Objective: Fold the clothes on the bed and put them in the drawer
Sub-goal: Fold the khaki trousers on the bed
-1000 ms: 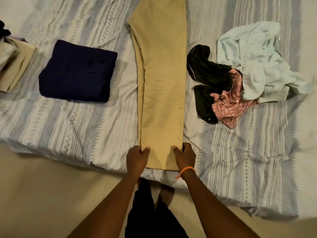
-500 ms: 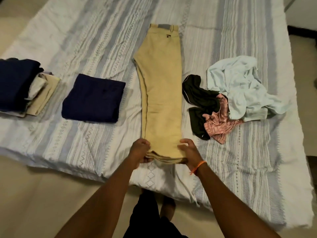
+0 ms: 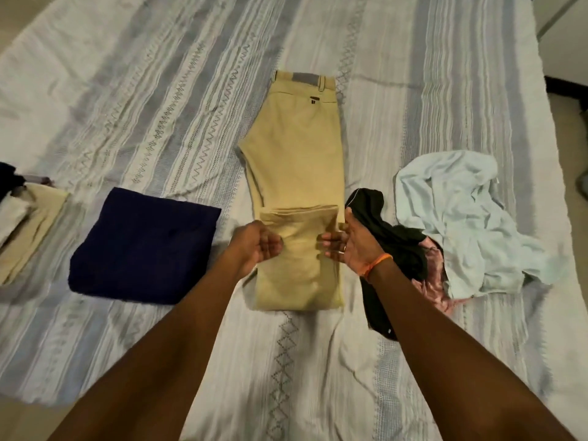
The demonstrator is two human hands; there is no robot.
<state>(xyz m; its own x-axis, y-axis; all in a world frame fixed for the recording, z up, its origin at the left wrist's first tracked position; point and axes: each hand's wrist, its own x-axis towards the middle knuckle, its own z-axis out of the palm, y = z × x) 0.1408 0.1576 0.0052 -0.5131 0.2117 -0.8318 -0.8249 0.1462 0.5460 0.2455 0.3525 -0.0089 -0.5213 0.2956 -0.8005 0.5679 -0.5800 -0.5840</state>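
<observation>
The tan trousers (image 3: 296, 173) at frame centre are matt woven cloth (smooth, faintly creased). The bedspread (image 3: 159, 90) is crinkled, textured cotton-like fabric. The pink garment (image 3: 428, 286) at right looks slightly glossy.

Striped bedsheet (image 3: 413, 74), white and grey-blue with zigzag stitching, wrinkled. Tan floor (image 3: 12, 418) near left. Pale wall (image 3: 569, 43) with dark skirting far right.
</observation>
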